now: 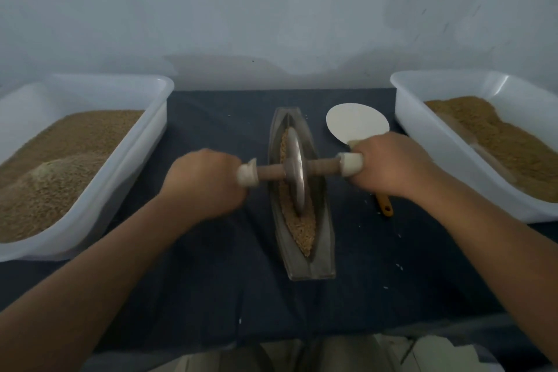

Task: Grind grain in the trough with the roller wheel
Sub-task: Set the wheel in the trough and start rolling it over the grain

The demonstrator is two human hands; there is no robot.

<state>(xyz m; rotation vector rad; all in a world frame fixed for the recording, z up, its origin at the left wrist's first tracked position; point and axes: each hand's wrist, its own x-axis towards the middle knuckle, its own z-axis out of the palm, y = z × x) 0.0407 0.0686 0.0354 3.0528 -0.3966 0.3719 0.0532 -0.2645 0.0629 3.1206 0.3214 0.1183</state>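
Observation:
A boat-shaped metal trough (324, 251) lies lengthwise on the dark cloth in the middle, with brown grain (305, 229) along its groove. The metal roller wheel (294, 172) stands upright in the groove, near the trough's middle. A wooden axle runs through the wheel, with a pale handle at each end. My left hand (205, 181) grips the left handle. My right hand (392, 163) grips the right handle. Both fists hide most of the handles.
A white tub (145, 145) full of grain stands at the left. Another white tub (428, 142) with finer brown grain stands at the right. A white round scoop (356, 122) with an orange handle (385, 205) lies right of the trough. A wall rises close behind.

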